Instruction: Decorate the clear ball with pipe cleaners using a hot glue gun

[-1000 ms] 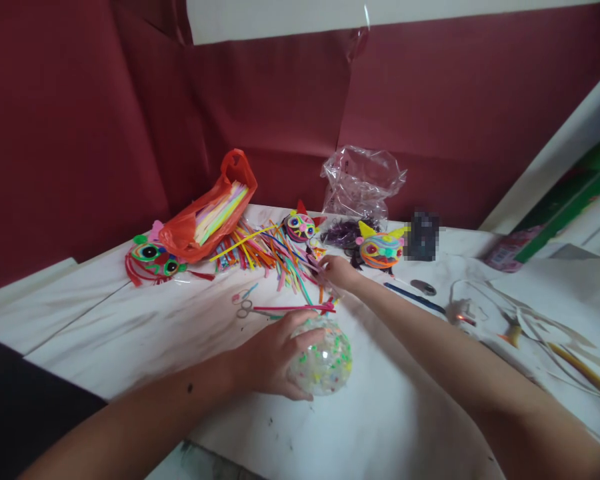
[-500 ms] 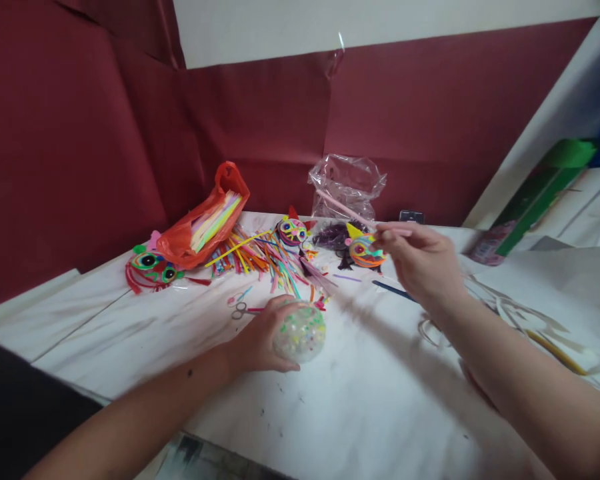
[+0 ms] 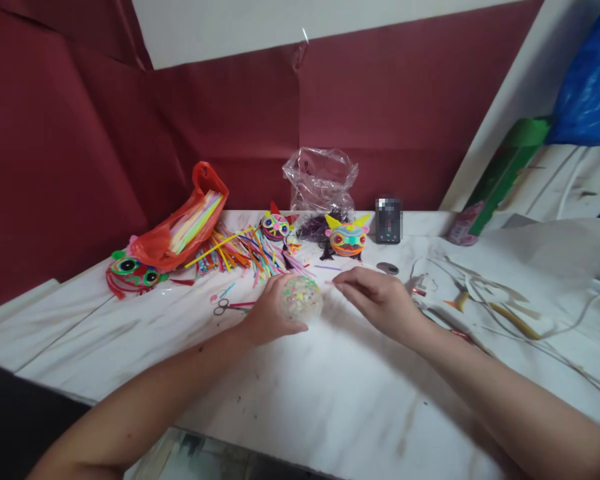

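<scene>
My left hand [image 3: 269, 310] is wrapped around the side of a clear ball [image 3: 304, 300] speckled with green, yellow and other colored bits, holding it above the white tabletop. To its right, my right hand [image 3: 375, 293] is closed in a pinch. A short end of a pink pipe cleaner [image 3: 331, 283] pokes out from its fingertips, pointing at the ball with a small gap between; the rest of it is hidden. Left of the ball lie small scissors [image 3: 223, 307]. Behind my hands sits a colorful animal head [image 3: 347, 238] with yellow ears.
An orange-red bag [image 3: 180, 230] of pastel pipe cleaners leans among loose colorful strips [image 3: 230, 250]. Two more decorated heads, one large [image 3: 135, 272] and one small [image 3: 276, 227], sit nearby. A phone [image 3: 389, 221] stands at the back. White cables and yellow-handled pliers [image 3: 515, 322] lie right.
My right hand has come down and left, bringing the pink pipe cleaner close to the ball. My left hand still holds the ball. The view has shifted to the right.
</scene>
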A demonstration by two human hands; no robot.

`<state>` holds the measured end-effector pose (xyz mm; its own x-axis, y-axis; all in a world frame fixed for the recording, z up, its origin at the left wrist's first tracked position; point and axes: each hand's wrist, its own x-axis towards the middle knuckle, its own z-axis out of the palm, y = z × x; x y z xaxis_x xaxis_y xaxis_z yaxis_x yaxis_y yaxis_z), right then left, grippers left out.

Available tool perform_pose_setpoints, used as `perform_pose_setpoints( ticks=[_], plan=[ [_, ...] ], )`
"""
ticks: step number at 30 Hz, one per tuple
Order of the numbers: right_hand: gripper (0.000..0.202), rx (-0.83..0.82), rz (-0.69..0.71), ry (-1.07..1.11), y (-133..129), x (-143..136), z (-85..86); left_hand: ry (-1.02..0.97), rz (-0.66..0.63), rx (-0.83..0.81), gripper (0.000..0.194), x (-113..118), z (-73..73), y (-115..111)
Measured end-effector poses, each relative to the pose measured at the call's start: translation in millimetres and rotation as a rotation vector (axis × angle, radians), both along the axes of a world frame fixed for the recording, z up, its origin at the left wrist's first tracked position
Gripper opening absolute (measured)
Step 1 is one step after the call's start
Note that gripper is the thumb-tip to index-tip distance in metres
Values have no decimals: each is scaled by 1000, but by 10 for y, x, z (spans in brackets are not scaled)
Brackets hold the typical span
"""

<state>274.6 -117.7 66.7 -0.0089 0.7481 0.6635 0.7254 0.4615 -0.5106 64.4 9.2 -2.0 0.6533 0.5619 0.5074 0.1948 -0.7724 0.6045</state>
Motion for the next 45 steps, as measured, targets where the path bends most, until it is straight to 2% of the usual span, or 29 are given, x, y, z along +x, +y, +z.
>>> perform_pose_setpoints(
  ticks=[4, 7, 13, 19, 27, 32, 45],
  plan=[
    [16, -127, 69, 13, 89, -29, -164, 2, -15, -23, 100, 47, -78, -11],
    [17, -190, 96, 35, 126, -10, -232, 20, -71, 58, 102, 21, -132, -3],
    [17, -272, 34, 51, 170, 28, -301, 59, -122, 152, 104, -20, -163, -13],
    [17, -282, 65, 54, 163, 10, -318, 65, -112, 171, 108, -21, -145, -47],
    [16, -304, 113, 20, 130, 26, -255, 65, -119, 158, 102, -34, -151, -55],
    [16, -313, 104, -4, 135, 5, -297, 63, -113, 159, 102, -26, -154, -55],
    [14, -217, 77, -103, 132, -39, -358, 67, -77, 187, 107, -4, -214, -69]
  ],
)
